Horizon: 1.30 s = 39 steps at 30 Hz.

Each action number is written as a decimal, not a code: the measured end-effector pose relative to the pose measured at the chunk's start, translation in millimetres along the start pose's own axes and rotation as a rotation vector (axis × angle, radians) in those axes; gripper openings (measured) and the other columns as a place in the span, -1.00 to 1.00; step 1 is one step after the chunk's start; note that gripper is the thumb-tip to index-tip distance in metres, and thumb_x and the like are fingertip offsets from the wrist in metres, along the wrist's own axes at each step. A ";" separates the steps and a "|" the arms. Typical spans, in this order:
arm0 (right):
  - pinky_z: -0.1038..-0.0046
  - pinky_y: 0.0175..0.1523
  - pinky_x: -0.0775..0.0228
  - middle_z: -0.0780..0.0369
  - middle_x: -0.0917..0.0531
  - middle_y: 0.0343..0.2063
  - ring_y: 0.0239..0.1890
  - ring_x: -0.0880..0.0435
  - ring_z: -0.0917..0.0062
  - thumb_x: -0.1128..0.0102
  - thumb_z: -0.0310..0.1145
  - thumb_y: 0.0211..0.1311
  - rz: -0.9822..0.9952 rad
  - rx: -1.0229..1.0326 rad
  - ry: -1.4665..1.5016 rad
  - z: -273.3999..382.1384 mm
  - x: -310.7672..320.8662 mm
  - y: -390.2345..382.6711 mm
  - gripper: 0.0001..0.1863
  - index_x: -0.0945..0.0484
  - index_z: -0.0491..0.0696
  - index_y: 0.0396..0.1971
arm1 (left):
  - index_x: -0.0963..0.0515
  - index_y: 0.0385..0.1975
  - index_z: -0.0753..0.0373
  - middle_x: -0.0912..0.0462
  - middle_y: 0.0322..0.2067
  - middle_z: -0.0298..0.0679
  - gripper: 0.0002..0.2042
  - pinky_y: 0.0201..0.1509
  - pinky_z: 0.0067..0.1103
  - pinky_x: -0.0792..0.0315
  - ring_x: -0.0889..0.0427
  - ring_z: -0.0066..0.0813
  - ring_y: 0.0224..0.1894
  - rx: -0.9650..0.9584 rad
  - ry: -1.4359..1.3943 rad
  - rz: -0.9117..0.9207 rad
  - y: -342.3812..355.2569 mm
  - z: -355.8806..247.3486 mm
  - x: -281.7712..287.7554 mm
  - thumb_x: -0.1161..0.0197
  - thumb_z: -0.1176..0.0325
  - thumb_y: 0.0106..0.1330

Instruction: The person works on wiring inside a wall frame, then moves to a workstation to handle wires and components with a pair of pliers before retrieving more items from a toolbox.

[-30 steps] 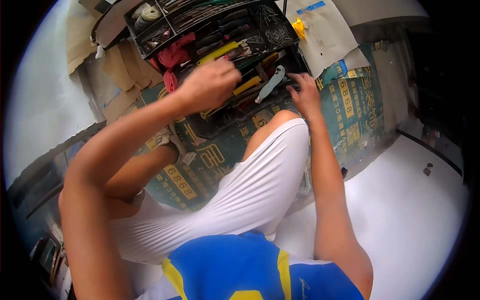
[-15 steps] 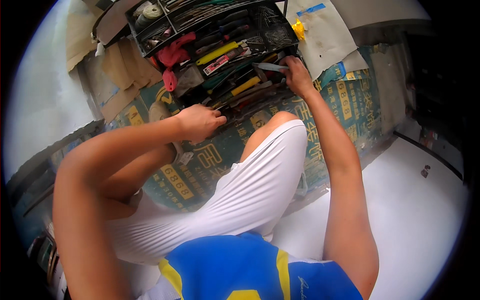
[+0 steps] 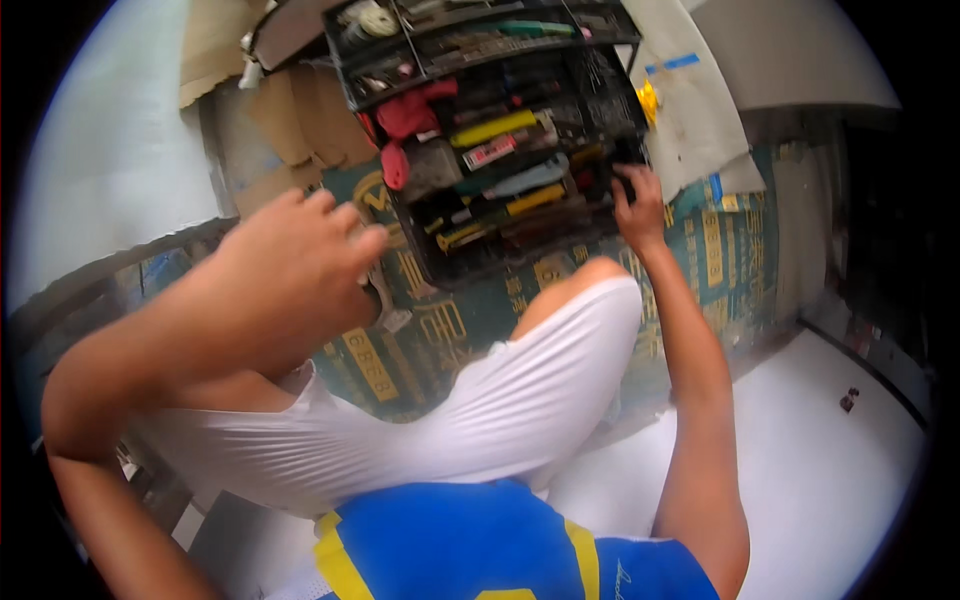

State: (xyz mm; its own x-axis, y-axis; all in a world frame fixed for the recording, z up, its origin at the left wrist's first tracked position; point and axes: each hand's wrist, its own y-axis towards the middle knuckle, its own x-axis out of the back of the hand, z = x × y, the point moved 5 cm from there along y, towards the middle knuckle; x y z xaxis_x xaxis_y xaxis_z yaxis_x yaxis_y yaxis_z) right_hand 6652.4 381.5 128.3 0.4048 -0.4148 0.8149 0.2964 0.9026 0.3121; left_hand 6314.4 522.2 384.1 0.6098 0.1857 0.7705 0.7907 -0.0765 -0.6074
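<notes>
A black toolbox full of tools stands before me. My right hand is at its right end, thumb and fingers apart, with nothing seen between them. A pale grey-blue handled tool lies inside, beside a yellow-handled tool. Farther back are a bright yellow tool and a red-and-white packet. My left hand, blurred by motion, is raised left of the toolbox and apart from it. Its fingers are loosely bent and apart, and I see nothing in them.
An upper tray of the toolbox holds a white roll and small parts. Pink cloth hangs at the box's left side. Green printed sheeting covers the floor, with brown cardboard at left and pale board at right.
The pale grey-blue tool has left my right hand and lies in the toolbox. My left hand has pulled back from the box's front edge, up and to the left. The view has shifted.
</notes>
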 end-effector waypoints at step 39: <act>0.43 -0.33 -0.56 0.15 -0.71 -0.44 -0.48 -0.71 0.47 -0.23 -0.27 0.17 0.745 -1.234 0.362 316.9 368.7 -186.8 -0.74 -0.65 -0.16 -0.28 | -0.48 -0.40 0.25 -0.39 -0.66 -0.41 -0.84 -0.63 -0.58 -0.27 -0.38 -0.61 -0.65 1.131 -1.892 -0.739 -305.7 2.9 -122.4 -0.16 0.31 0.36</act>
State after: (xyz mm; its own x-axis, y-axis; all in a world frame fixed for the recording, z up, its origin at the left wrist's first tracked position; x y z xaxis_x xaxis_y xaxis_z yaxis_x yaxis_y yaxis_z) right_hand 6472.1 96.6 525.2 0.9226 -0.0849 0.3762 0.3825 0.3266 -0.8643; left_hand 5997.9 525.7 474.8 -0.9029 0.3416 0.2610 0.0330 0.6605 -0.7501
